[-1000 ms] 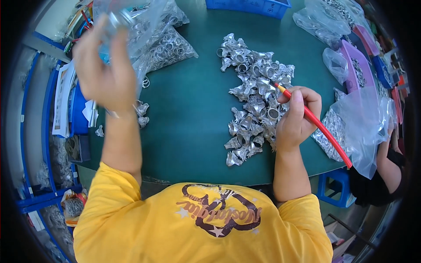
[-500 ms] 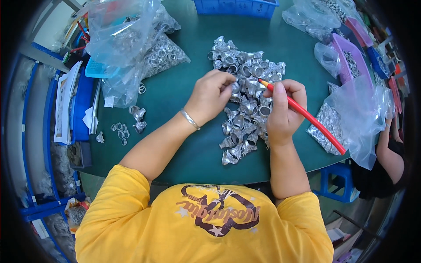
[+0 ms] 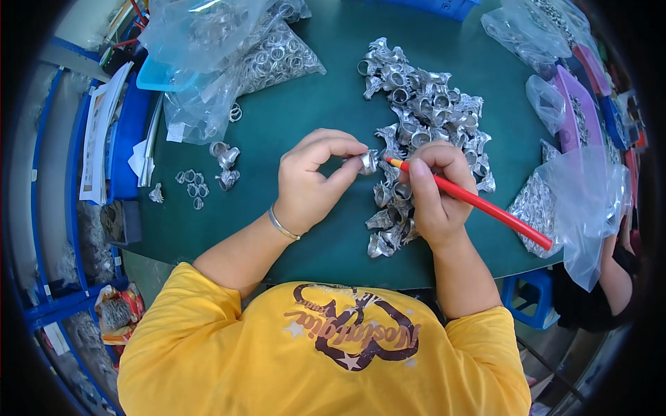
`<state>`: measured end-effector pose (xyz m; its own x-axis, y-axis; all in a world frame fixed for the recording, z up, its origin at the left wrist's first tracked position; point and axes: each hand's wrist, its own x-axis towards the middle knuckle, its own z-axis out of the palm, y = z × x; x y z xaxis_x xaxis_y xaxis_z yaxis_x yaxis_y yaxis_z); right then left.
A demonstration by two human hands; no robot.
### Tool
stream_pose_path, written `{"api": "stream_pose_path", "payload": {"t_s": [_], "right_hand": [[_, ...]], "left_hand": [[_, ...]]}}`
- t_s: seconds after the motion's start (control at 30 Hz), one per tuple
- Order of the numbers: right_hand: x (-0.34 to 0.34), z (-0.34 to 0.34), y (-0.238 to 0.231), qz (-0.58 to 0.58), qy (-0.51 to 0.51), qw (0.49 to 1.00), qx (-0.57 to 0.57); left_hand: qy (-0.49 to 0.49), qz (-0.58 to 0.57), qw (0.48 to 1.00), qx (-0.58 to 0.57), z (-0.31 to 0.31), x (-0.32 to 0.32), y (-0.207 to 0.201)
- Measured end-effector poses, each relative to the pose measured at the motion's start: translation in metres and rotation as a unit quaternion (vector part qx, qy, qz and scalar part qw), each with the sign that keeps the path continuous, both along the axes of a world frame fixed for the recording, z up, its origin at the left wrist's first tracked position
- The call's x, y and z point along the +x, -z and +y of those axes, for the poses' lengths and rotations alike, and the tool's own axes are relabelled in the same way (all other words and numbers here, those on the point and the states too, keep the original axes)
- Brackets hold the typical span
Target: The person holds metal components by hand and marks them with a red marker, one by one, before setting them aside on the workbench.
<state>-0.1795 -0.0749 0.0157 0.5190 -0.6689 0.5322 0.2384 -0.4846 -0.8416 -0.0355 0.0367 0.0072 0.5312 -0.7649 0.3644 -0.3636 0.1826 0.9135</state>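
Left hand [image 3: 305, 177] pinching silver piece [image 3: 368, 162], right hand [image 3: 442, 194] gripping red pencil [image 3: 496, 214]; clear bag [image 3: 315, 68] holding rings [image 3: 279, 55].

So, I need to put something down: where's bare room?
Bare green tabletop lies between the clear plastic bag of silver rings and the heap of silver metal pieces, beyond the left hand. Another patch lies between the left forearm and the heap's near end. Crowded: the right side, with clear plastic bags and a lilac plastic tray.
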Motion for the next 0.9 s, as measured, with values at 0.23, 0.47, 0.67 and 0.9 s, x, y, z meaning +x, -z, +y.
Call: {"api": "stream_pose_path", "payload": {"t_s": [0.23, 0.47, 0.67, 0.9], "right_hand": [[0.002, -0.001, 0.000, -0.006, -0.029, 0.998, -0.058], [0.000, 0.001, 0.000, -0.014, -0.037, 0.999, -0.019], [0.001, 0.000, 0.001, -0.013, -0.063, 0.996, -0.056], [0.001, -0.002, 0.002, 0.001, -0.056, 0.996, -0.062]], "left_hand": [[-0.039, -0.095, 0.994, -0.032, 0.003, -0.008, -0.004], [-0.038, -0.236, 0.969, -0.066, 0.001, -0.004, -0.012], [-0.026, -0.197, 0.979, -0.034, 0.002, -0.005, -0.006], [-0.025, -0.175, 0.984, 0.010, 0.001, -0.005, -0.008]]}}
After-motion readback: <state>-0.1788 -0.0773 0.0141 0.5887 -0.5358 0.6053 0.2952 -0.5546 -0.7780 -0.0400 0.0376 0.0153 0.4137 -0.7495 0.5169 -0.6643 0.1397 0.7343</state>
